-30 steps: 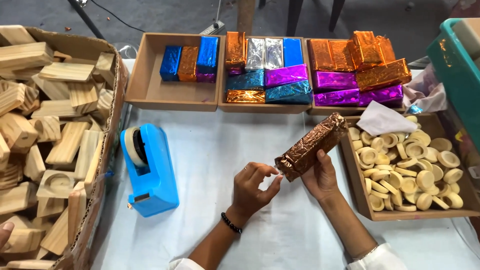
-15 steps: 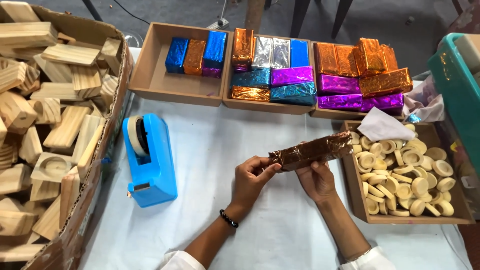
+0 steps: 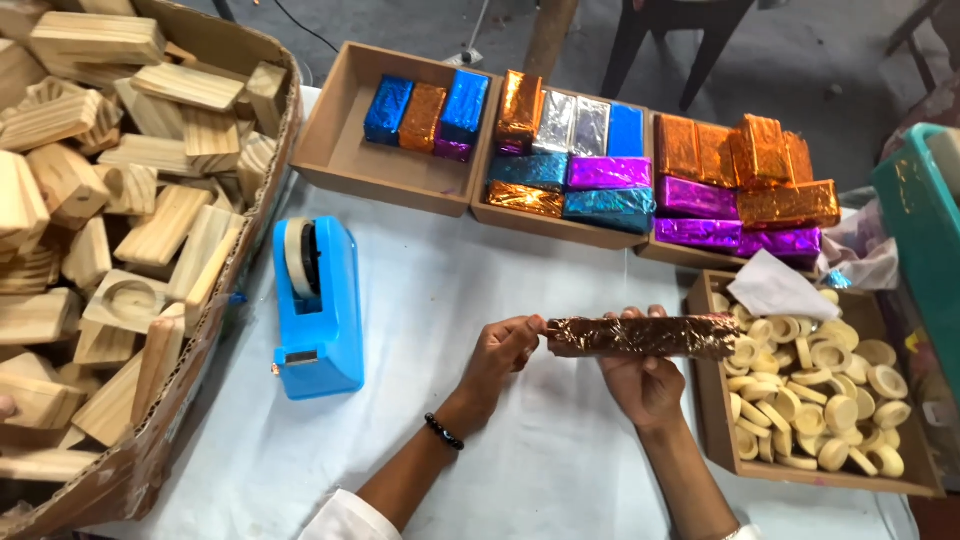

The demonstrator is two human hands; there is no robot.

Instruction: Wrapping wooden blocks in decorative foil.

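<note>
Both hands clamped on copper foil-wrapped block (image 3: 640, 336): left hand (image 3: 500, 352) pinching end, right hand (image 3: 640, 380) beneath.

teal bin (image 3: 925, 240) cut off at rt edge, cardboard box (image 3: 150, 440) cropped left

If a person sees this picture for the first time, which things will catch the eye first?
At the centre, the left hand and the right hand hold a long block wrapped in coppery foil level above the white table. Behind it, shallow cardboard trays hold shiny foil-wrapped blocks in many colours. On the left stands a big carton of pale wooden blocks.
</note>
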